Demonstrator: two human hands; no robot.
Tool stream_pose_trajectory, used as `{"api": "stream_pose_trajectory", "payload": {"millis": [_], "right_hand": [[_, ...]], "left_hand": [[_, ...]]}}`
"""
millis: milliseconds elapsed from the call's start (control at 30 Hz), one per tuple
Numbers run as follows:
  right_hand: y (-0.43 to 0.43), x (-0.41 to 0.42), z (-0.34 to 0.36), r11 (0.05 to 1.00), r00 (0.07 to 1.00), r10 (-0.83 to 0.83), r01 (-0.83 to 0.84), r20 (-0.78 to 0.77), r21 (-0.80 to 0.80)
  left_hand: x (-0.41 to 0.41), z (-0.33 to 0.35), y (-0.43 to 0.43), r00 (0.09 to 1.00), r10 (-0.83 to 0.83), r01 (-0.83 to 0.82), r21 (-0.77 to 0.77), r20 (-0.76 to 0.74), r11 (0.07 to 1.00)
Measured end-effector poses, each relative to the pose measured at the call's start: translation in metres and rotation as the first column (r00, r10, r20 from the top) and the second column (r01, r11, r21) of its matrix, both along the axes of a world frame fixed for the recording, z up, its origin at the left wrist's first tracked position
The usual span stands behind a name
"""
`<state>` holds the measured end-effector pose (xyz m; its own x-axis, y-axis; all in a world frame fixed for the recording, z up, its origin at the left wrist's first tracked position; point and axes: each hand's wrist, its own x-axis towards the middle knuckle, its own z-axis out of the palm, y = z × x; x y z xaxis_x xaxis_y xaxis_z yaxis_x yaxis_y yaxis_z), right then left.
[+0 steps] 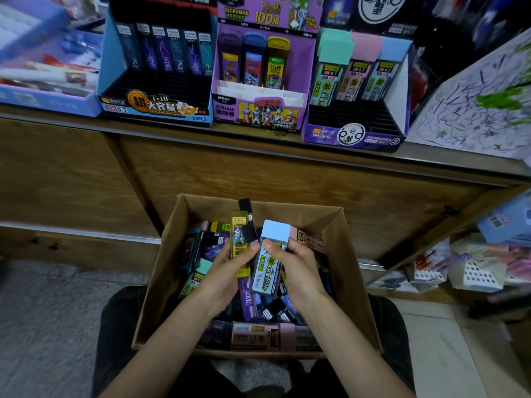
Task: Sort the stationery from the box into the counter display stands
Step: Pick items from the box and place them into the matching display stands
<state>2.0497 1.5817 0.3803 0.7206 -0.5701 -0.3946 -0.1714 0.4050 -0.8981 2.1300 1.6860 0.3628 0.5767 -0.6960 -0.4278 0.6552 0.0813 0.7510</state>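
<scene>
The person is sitting with the cardboard box (355, 271) on the lap, low in the middle of the frame, and both hands are working just above it. The left hand (227, 268) is curling round a yellow-capped lead case (239, 239), with at least one black-capped case (246, 205) poking up behind it. The right hand (296, 264) is pinching a light-blue-capped case (271, 259), thumb on its face, with a pink case (302, 236) tucked behind.

The blue-capped case is standing nearly on end, its long axis running up the frame and its cap pointing at the counter. Its matching pastel stand (353, 137) is sitting up and to the right of that hand, so the right hand looks nearer for that reach. The Ultraman stand (258, 112) is lying almost straight up from the left hand, which would suit the yellow case.

Counting what is showing: the dark-blue stand (156, 109), upper left of centre, is holding six cases; the Ultraman stand is holding three, and the pastel stand is holding three. Many more are lying jumbled in the box, too many to count.
</scene>
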Motion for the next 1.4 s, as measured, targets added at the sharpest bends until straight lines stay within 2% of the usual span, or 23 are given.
{"api": "stream_pose_trajectory", "payload": {"millis": [133, 300, 500, 767, 867, 1100, 1267, 1333, 1400], "right_hand": [[0.002, 0.003, 0.002, 1.000, 1.000, -0.022, 0.022, 0.001, 0.017], [0.004, 0.004, 0.006, 0.992, 1.000, -0.015, 0.013, 0.013, 0.122], [0.000, 0.006, 0.011, 0.983, 0.998, -0.043, 0.036, 0.036, 0.178], [-0.009, 0.014, 0.034, 0.992, 0.997, 0.056, -0.062, 0.055, 0.114], [-0.012, 0.017, 0.045, 0.987, 0.990, 0.106, -0.116, 0.090, 0.110], [-0.025, 0.026, 0.078, 0.991, 0.989, 0.131, -0.129, 0.072, -0.024], [-0.041, 0.043, 0.112, 0.991, 0.992, 0.016, -0.032, 0.125, 0.129], [-0.047, 0.050, 0.131, 0.998, 0.987, 0.057, -0.063, 0.151, 0.032], [-0.054, 0.055, 0.153, 0.982, 0.980, 0.117, -0.090, 0.161, -0.163]], "left_hand": [[0.005, 0.002, 0.002, 0.998, 0.015, -0.016, 0.026, 0.053, 1.000], [0.011, 0.006, 0.004, 0.993, 0.026, -0.033, 0.062, 0.114, 0.998], [0.016, 0.011, 0.004, 0.965, 0.053, -0.078, 0.089, 0.255, 0.993], [0.021, 0.026, 0.005, 0.911, 0.155, -0.170, 0.005, 0.383, 0.985], [0.029, 0.038, 0.005, 0.910, 0.133, -0.152, 0.017, 0.394, 0.988], [0.049, 0.073, 0.003, 0.902, 0.099, -0.114, 0.011, 0.419, 0.993], [0.065, 0.102, 0.000, 0.888, 0.126, -0.149, 0.019, 0.443, 0.989], [0.073, 0.114, 0.000, 0.880, 0.139, -0.173, 0.035, 0.455, 0.984], [0.080, 0.126, 0.000, 0.869, 0.154, -0.190, 0.029, 0.470, 0.981]]}}
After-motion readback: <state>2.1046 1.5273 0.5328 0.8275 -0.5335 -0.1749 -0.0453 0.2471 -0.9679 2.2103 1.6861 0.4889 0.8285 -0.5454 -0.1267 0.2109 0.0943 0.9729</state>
